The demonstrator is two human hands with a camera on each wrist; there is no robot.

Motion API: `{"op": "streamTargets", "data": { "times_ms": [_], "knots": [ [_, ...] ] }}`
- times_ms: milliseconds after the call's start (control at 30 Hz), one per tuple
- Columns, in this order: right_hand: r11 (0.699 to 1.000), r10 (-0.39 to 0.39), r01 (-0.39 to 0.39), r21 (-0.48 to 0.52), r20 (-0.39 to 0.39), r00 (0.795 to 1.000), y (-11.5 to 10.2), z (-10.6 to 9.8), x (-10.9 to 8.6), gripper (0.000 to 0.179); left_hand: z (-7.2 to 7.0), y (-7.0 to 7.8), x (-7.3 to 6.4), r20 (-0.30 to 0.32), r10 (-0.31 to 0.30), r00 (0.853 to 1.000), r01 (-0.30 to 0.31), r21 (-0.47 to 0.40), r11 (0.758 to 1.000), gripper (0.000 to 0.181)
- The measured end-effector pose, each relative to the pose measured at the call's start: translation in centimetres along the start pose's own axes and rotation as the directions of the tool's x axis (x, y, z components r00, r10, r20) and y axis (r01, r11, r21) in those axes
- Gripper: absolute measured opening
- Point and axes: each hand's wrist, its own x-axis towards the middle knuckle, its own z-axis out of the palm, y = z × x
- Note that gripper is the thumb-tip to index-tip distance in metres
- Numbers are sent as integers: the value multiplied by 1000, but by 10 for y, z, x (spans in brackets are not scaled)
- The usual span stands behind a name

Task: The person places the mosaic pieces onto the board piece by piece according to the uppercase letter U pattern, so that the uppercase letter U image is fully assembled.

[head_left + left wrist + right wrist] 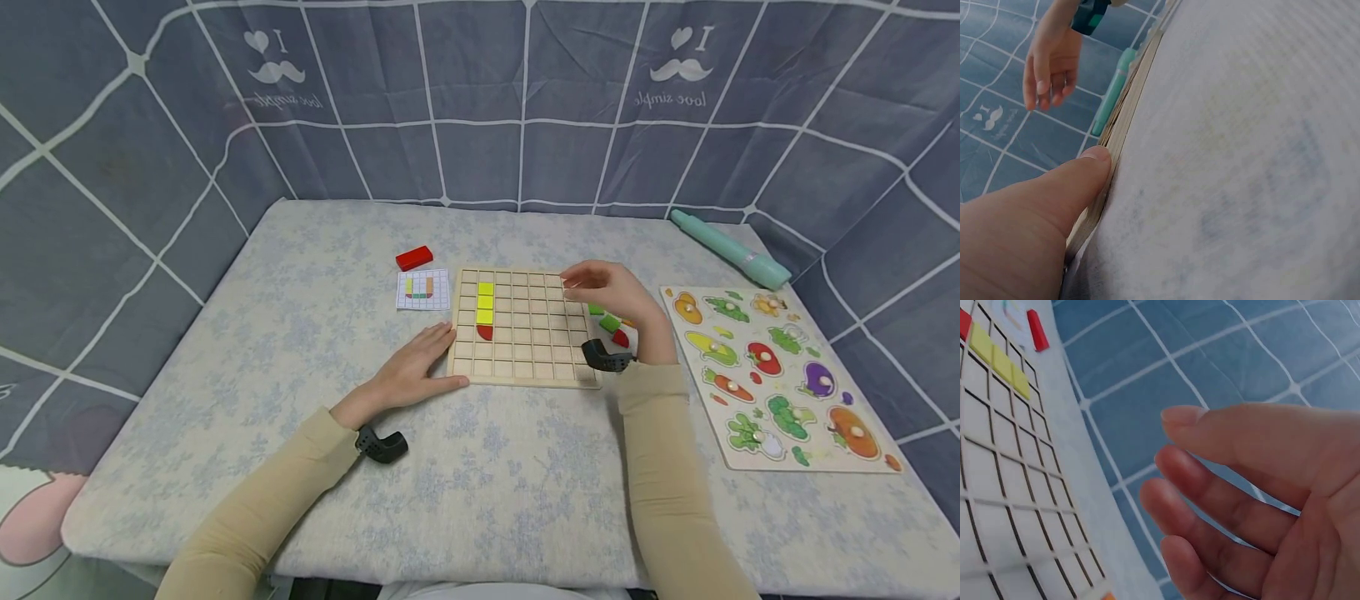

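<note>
Gridded wooden board (531,350): flat on the table between the two hands, its left edge against the left hand.

Left hand (415,362): spread, fingers fairly straight, fingertips at the board's left edge, thumb against its near edge; it seems to steady the board.

Right hand (611,293): at the board's far right corner, fingers loosely curved, thumb apart from the fingertips, pinching nothing.

Laid pieces: ahead and to the right of the left hand, a column of three yellow squares (485,303) with a rounded red piece (485,332) at its near end.

Pattern card (423,305): just beyond the left hand, showing a small U-like coloured shape.

Step in hand: probably copying that shape; one upright and its corner are laid, the rest not yet.

Next move: calls for the right hand to pinch one of the loose pieces (609,323) just beside it, perhaps a green one.

Surface: pale, blue-patterned tablecloth (510,483); red block (414,258) beyond the card; vegetable puzzle (780,382) right of the right hand, teal cylinder (731,250) beyond it.

Room: blue-grey curtain (480,158) with white grid lines and mirrored moustache print, ahead of both hands and to either side.
</note>
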Motion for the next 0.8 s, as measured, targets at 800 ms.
{"op": "streamTargets", "data": {
  "times_ms": [800],
  "knots": [
    [982,189,-189,4,-46,981,20,-30,-35,41,-1,1,0,-5,2,1000,-2,-4,1000,87]
  ]
}}
